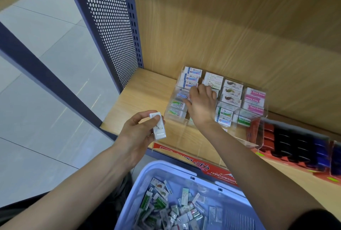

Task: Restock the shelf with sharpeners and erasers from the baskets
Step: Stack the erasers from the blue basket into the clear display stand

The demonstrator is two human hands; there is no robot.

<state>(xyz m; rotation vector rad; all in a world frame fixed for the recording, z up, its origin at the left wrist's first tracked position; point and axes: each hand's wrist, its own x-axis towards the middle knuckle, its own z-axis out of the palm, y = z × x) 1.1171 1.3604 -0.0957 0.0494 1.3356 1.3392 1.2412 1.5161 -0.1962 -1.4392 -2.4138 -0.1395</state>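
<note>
A clear acrylic display tray [262, 108] stands on the wooden shelf [142, 100], its compartments filled with boxed erasers in rows. My right hand [201, 104] reaches into the tray's second column, its fingers curled down among the boxes there; what they touch is hidden. My left hand [138, 133] hovers in front of the shelf's left end and pinches a white boxed eraser [158, 126] between thumb and fingers. Below, a light blue basket [147, 178] holds several loose eraser packs [171, 209].
A perforated dark blue metal panel [108, 26] closes the shelf's left side. Right of the tray sits a red rack with black and blue items [295, 146]. A red printed label strip [208, 168] runs along the shelf's front edge. Tiled floor lies at left.
</note>
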